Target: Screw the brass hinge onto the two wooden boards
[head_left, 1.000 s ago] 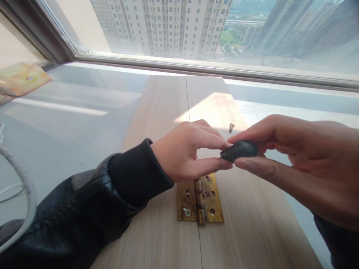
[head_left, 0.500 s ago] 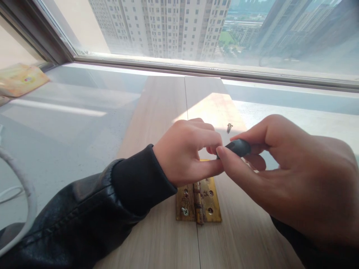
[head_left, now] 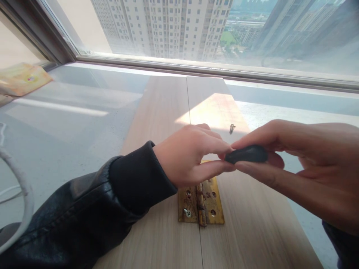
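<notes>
Pinching the black handle (head_left: 248, 154) between thumb and fingers of the right hand (head_left: 316, 168); gripping its far left end with thumb and forefinger of the left hand (head_left: 189, 155). Held sideways over the right board (head_left: 246, 220), above and to the right of the hinge (head_left: 208, 203) in view. Cannot tell about any shaft or tip on the handle, with the left hand in the way.

Hidden behind that same hand: the hinge's upper part. Otherwise brassy and rust-stained, laid open across the seam between the right board and the left board (head_left: 151, 231). In its lower left hole, sitting tilted, a screw (head_left: 188, 213). Beyond the handle, close to the right forefinger, loose screws (head_left: 232, 129) on the right board, too small to count.

Under both boards, a pale sill (head_left: 70, 130), reaching to the window (head_left: 190, 65). Outside, tall buildings (head_left: 168, 26). Over at far left, well apart from the hands, a yellowish packet (head_left: 26, 80). Nearer, at the left edge, a looped white cable (head_left: 24, 201), partly crossing in front of the black sleeve (head_left: 129, 177).
</notes>
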A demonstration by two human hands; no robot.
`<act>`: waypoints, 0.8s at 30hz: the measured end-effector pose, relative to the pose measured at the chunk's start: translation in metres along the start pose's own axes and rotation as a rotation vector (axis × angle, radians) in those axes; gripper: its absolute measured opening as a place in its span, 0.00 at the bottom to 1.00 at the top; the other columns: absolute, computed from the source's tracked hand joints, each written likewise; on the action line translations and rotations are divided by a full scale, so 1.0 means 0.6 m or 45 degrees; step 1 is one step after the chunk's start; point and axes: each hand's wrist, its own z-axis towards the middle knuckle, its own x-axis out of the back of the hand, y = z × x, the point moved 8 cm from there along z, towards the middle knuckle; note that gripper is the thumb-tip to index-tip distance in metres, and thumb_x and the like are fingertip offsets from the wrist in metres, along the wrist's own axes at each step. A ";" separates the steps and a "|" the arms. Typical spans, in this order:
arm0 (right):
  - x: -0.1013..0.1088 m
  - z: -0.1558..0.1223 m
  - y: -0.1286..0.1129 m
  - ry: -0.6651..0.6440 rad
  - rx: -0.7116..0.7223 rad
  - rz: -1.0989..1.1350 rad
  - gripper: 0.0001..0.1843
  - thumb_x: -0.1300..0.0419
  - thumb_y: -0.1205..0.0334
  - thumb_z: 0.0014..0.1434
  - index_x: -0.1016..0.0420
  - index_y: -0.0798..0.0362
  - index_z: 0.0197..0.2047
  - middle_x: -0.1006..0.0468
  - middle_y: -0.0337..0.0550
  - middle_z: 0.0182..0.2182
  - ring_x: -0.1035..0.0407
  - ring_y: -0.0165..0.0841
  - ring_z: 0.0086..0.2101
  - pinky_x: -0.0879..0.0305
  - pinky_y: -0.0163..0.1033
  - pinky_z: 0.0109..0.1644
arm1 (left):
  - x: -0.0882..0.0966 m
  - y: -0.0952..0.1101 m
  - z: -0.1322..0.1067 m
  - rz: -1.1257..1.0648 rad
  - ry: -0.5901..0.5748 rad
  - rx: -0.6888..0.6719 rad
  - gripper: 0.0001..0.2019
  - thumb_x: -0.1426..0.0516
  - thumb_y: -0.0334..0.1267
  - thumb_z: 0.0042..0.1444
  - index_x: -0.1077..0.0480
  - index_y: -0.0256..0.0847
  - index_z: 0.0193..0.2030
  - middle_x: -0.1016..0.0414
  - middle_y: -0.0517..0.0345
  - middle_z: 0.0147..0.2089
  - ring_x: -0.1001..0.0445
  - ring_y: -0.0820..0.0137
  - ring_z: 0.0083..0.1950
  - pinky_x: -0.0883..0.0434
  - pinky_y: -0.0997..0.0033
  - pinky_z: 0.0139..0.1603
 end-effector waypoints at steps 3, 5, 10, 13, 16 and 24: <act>0.000 -0.002 0.000 0.029 -0.011 -0.069 0.10 0.39 0.50 0.61 0.27 0.46 0.39 0.33 0.30 0.18 0.42 0.22 0.16 0.50 0.33 0.17 | 0.008 -0.004 -0.001 -0.008 0.083 0.060 0.09 0.37 0.36 0.55 0.23 0.31 0.39 0.20 0.51 0.34 0.26 0.69 0.34 0.29 0.67 0.41; 0.000 -0.004 0.001 0.048 -0.026 -0.107 0.12 0.40 0.48 0.61 0.28 0.48 0.37 0.34 0.30 0.16 0.44 0.22 0.14 0.51 0.33 0.16 | 0.011 -0.006 -0.001 -0.023 0.118 0.074 0.11 0.34 0.38 0.52 0.22 0.30 0.38 0.20 0.50 0.34 0.25 0.68 0.35 0.28 0.67 0.41; -0.006 0.004 -0.014 0.081 -0.027 -0.172 0.15 0.41 0.47 0.61 0.31 0.51 0.34 0.32 0.30 0.15 0.43 0.24 0.13 0.52 0.34 0.15 | 0.015 -0.006 -0.002 -0.041 0.207 0.033 0.08 0.36 0.35 0.53 0.22 0.30 0.35 0.21 0.51 0.31 0.25 0.70 0.33 0.28 0.69 0.37; -0.006 0.009 -0.024 0.131 -0.066 -0.191 0.15 0.41 0.49 0.61 0.32 0.51 0.31 0.33 0.31 0.14 0.43 0.25 0.12 0.52 0.35 0.15 | 0.014 -0.010 -0.006 -0.072 0.273 0.046 0.07 0.36 0.35 0.52 0.23 0.30 0.33 0.21 0.50 0.31 0.26 0.69 0.33 0.28 0.70 0.36; -0.007 0.009 -0.026 0.137 -0.102 -0.184 0.15 0.41 0.49 0.60 0.33 0.50 0.30 0.35 0.30 0.13 0.44 0.25 0.12 0.52 0.35 0.15 | 0.010 -0.012 -0.008 -0.156 0.286 0.023 0.07 0.36 0.34 0.53 0.23 0.29 0.32 0.22 0.50 0.31 0.26 0.70 0.33 0.28 0.70 0.36; 0.007 0.001 -0.021 0.076 -0.020 -0.146 0.10 0.37 0.51 0.59 0.29 0.48 0.36 0.30 0.33 0.23 0.38 0.27 0.20 0.48 0.37 0.24 | 0.012 -0.015 -0.004 -0.278 0.247 -0.046 0.07 0.36 0.32 0.54 0.22 0.27 0.34 0.19 0.43 0.33 0.23 0.67 0.35 0.26 0.66 0.40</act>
